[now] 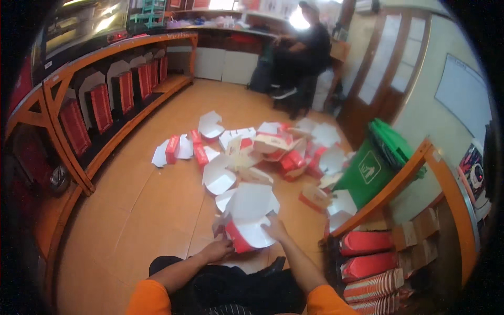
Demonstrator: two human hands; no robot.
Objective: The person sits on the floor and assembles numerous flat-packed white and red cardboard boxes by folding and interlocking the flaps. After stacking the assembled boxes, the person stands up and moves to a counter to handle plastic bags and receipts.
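Observation:
Between my hands is an open cardboard food box (255, 206), red outside and white inside, with its lid flap standing up on the far side. My left hand (217, 250) grips its near left corner, at the red wall. On the right side my right hand (275, 230) is closed over the edge, fingers partly hidden by the white card. Just beyond it, another open box (218, 177) lies on the floor. A loose heap of similar red, white and tan boxes (273, 146) spreads farther out, some open and some on their sides.
On the left, an orange wooden rack (123, 60) holds upright red box stacks (100, 107). A green bin (370, 168) stands at the right, near an orange frame (386, 186) with flat red and tan stacks (370, 283). A person in dark clothes (310, 50) sits at the back.

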